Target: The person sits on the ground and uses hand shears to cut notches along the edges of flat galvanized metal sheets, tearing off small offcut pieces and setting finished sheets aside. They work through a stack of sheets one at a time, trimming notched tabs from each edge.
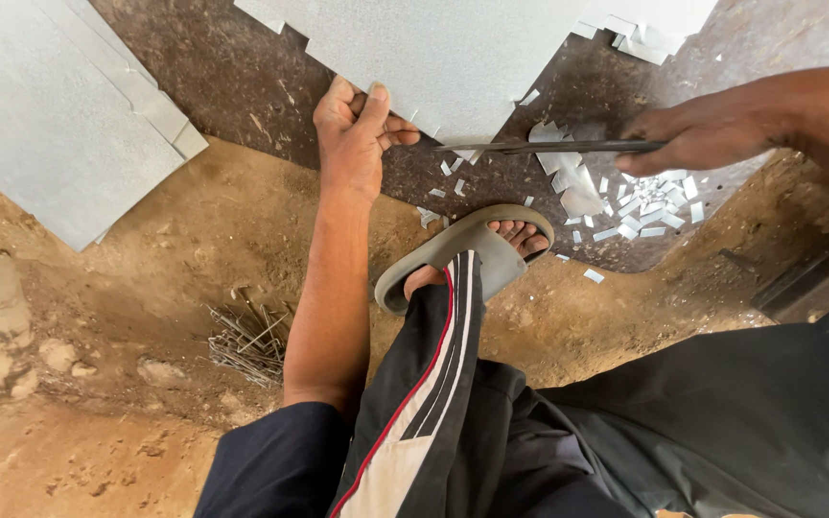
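Left hand [355,134]: closed on near edge of grey metal sheet [433,48], far centre.
Right hand [712,129]: clasping shears [548,147], blades at sheet's notched edge.
Done: offcuts [649,201] piled right.
Left: edge partly uncut, apparently.

One head camera looks steeply down, close over the dirt ground [127,288].

Right forearm cut off by the picture's right edge; right hand [712,129] closed over the handles of metal shears [548,147], hiding them beneath the fingers. Grey metal sheet [453,48] cut off at the top edge, its lower rim hidden under the left hand's [357,129] fingers. Blade tips too dark to separate. Scrap clippings [649,206] below the right fingers too small to count.
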The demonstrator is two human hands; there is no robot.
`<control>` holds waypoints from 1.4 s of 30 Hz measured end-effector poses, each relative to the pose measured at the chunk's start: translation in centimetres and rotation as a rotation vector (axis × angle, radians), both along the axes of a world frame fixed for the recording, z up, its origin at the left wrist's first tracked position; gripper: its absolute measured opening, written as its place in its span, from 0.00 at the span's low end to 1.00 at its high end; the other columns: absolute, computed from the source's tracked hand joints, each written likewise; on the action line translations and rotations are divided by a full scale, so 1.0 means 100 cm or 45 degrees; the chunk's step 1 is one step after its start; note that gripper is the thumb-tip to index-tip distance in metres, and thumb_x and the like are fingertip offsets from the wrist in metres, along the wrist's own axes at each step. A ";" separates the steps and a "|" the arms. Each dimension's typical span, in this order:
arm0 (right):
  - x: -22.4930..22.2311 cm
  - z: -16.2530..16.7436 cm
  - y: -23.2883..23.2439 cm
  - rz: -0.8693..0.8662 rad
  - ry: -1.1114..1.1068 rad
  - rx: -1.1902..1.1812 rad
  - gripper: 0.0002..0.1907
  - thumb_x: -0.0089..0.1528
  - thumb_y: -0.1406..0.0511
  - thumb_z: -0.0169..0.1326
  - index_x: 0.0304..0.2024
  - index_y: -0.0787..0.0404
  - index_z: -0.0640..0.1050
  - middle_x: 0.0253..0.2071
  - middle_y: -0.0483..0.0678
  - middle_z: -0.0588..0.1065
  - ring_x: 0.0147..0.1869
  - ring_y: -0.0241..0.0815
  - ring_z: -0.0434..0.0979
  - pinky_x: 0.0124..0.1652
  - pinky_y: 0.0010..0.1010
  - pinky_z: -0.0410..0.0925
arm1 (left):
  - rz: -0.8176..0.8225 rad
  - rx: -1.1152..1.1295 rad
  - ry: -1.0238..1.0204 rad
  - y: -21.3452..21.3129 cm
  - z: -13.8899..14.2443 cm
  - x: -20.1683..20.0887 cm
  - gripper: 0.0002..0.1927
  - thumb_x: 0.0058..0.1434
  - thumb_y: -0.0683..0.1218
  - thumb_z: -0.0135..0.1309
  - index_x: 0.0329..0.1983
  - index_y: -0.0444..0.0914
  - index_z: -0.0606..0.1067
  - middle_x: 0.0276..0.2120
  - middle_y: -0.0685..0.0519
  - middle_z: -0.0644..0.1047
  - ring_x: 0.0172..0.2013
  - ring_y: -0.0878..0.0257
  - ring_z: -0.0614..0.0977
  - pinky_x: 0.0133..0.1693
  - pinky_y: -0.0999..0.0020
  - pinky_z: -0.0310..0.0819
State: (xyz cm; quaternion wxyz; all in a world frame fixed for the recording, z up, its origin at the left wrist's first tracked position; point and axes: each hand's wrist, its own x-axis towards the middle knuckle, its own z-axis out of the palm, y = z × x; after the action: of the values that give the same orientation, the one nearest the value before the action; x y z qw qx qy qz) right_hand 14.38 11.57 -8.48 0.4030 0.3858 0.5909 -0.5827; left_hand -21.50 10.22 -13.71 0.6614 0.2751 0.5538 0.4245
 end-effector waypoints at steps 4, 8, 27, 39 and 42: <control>-0.008 0.000 -0.013 0.187 -0.118 0.054 0.35 0.69 0.37 0.30 0.47 0.55 0.74 0.46 0.52 0.71 0.46 0.45 0.70 0.50 0.52 0.71 | 0.013 0.046 0.023 -0.002 0.000 -0.001 0.05 0.71 0.39 0.50 0.39 0.32 0.71 0.26 0.47 0.78 0.24 0.59 0.85 0.25 0.64 0.85; -0.011 0.004 -0.031 0.326 -0.149 0.178 0.38 0.66 0.38 0.25 0.31 0.58 0.75 0.34 0.42 0.65 0.34 0.39 0.69 0.43 0.40 0.76 | -0.012 0.073 0.012 -0.004 0.001 0.000 0.06 0.72 0.40 0.50 0.41 0.30 0.73 0.27 0.47 0.77 0.25 0.60 0.84 0.27 0.63 0.85; -0.101 -0.006 -0.357 -2.551 0.186 -0.076 0.28 0.69 0.53 0.44 0.65 0.61 0.71 0.54 0.58 0.76 0.56 0.50 0.79 0.55 0.40 0.73 | -0.096 -0.283 -0.759 -0.059 0.011 0.151 0.07 0.69 0.38 0.53 0.44 0.26 0.73 0.40 0.36 0.81 0.43 0.47 0.86 0.43 0.57 0.83; -0.090 0.012 -0.284 -2.482 0.234 0.059 0.28 0.69 0.50 0.40 0.63 0.60 0.72 0.50 0.54 0.77 0.55 0.47 0.80 0.53 0.35 0.73 | -0.198 -0.177 -0.721 -0.080 0.020 0.166 0.07 0.71 0.38 0.53 0.39 0.26 0.75 0.40 0.32 0.81 0.42 0.47 0.85 0.45 0.57 0.84; -0.092 0.011 -0.273 -2.323 0.000 0.151 0.27 0.69 0.49 0.42 0.52 0.64 0.76 0.40 0.53 0.76 0.43 0.47 0.78 0.45 0.36 0.72 | -0.187 -0.189 -0.734 -0.077 0.020 0.163 0.08 0.70 0.39 0.55 0.40 0.26 0.75 0.40 0.34 0.81 0.43 0.48 0.85 0.47 0.57 0.83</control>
State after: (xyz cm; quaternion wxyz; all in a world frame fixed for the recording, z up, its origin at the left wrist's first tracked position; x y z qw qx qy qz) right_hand 5.21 -15.75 -7.41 -0.2347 0.7232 0.0858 -0.6438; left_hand -5.24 2.51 -11.75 0.8384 0.1337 0.3515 0.3946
